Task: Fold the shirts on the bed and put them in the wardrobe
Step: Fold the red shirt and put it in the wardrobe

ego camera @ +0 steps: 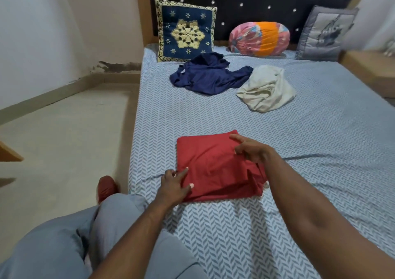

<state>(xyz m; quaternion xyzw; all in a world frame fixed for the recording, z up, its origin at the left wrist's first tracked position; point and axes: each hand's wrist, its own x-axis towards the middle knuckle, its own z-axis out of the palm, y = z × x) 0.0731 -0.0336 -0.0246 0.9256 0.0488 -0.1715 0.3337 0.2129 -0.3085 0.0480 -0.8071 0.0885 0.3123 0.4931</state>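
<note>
Neatly folded, the red shirt lies square on the bed.

- right hand covers the far-right part of the red shirt; can't tell if its curled fingers pinch cloth
- left hand hides the red shirt's near-left corner
- red shoe, left of the red shirt: half behind knee
- wooden ledge, far right of the red shirt: cut by the frame edge
- grey cushion, beyond the red shirt: print too blurred to read
</note>
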